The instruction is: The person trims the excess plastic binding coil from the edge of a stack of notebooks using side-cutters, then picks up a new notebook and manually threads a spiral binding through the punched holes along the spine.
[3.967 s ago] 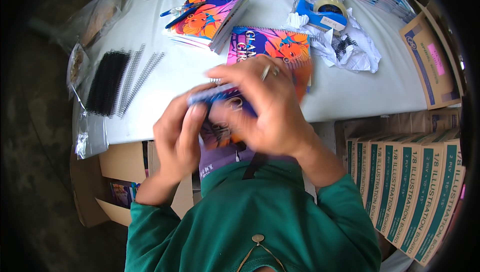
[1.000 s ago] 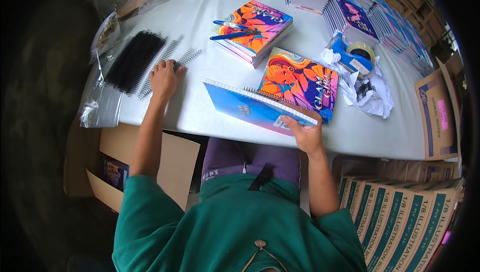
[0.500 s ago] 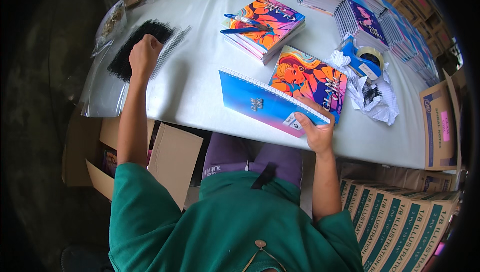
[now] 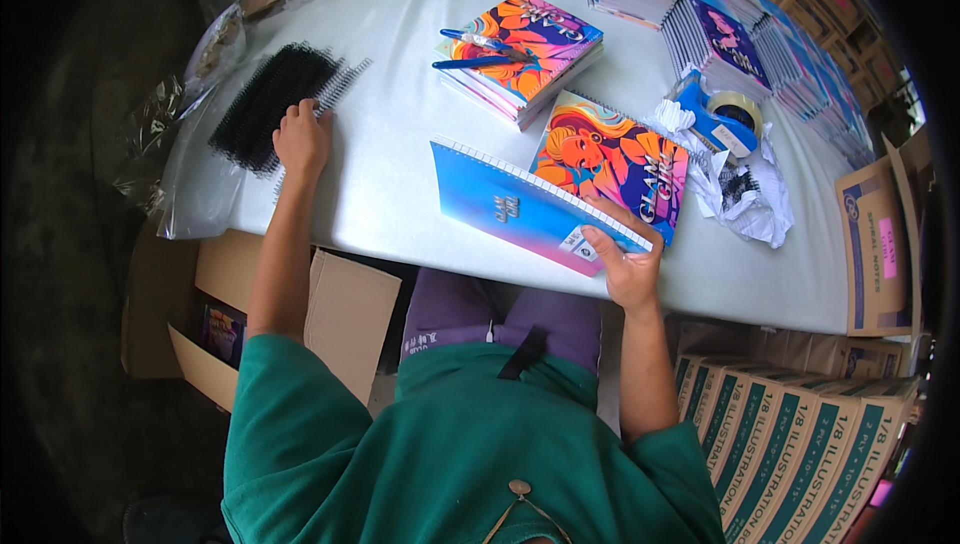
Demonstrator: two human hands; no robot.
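My right hand (image 4: 632,262) grips a blue-and-pink notebook (image 4: 520,206) at its right end, thumb on the cover. The notebook is tilted, and a row of holes runs along its upper edge. Over at the left, my left hand (image 4: 303,139) has its fingers bent down onto the right edge of a pile of black spiral binding coils (image 4: 262,109); its fingertips are partly hidden. Behind the held notebook lies another notebook (image 4: 615,164) with a colourful illustrated cover. A stack of similar notebooks (image 4: 545,34) stands farther back, bearing a blue pen (image 4: 470,62) and a second pen-like tool (image 4: 475,39).
A blue tape dispenser (image 4: 715,119) sits by crumpled white paper (image 4: 750,204) on the right. Notebook stacks (image 4: 715,39) fill the far right. Clear plastic (image 4: 200,179) hangs over the left table edge. Cartons stand below: an open box (image 4: 350,314) left, several boxes (image 4: 790,434) right.
My left hand has shifted right and toward me, from the middle of the coil pile to its right edge. My right hand still holds the notebook, nearly unmoved.
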